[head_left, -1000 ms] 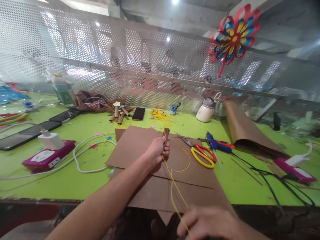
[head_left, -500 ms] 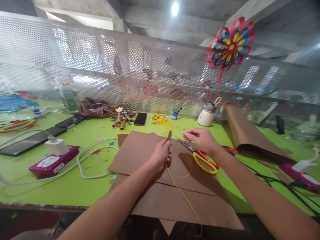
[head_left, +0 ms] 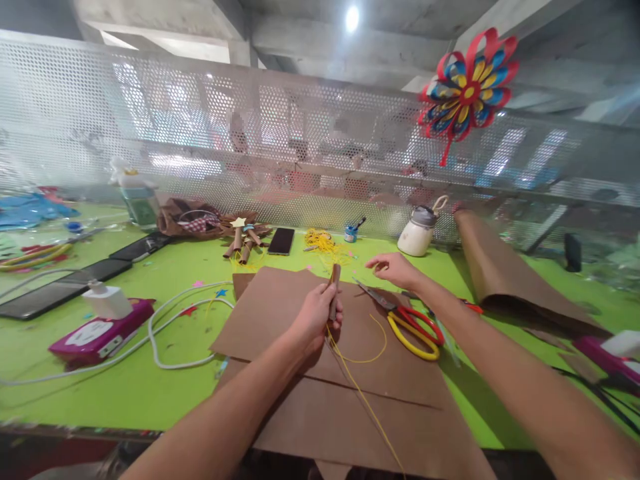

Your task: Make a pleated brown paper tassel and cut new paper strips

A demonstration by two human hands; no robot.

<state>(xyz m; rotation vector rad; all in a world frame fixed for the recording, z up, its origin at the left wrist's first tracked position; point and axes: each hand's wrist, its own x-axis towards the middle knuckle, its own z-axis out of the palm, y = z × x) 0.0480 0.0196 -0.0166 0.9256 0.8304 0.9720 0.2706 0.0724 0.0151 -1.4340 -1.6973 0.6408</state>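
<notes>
My left hand (head_left: pixel 320 313) is closed around a small rolled brown paper tube (head_left: pixel 335 283), held upright with its end showing above the fingers. Yellow string (head_left: pixel 364 393) hangs from below this fist and trails over the brown paper sheets (head_left: pixel 270 307) toward the table's front edge; another strand loops to the right. My right hand (head_left: pixel 393 268) hovers beyond the scissors, its fingers loosely bent and apart, with nothing visible in them. Between my arms lie the scissors (head_left: pixel 400 320), with red and yellow handles, blades toward the upper left.
Behind are several paper tubes (head_left: pixel 245 243) with a star, a phone (head_left: pixel 281 241), tangled yellow string (head_left: pixel 323 241), a blue jar (head_left: pixel 351 233) and a white bottle (head_left: pixel 417 232). A purple power strip (head_left: pixel 103 333) with a white cable sits left; rolled brown paper (head_left: pixel 510 273) is at right.
My right hand has lifted slightly away from the scissors' tips and its fingers have loosened. The tube in my left hand stands more upright. The view has shifted a little.
</notes>
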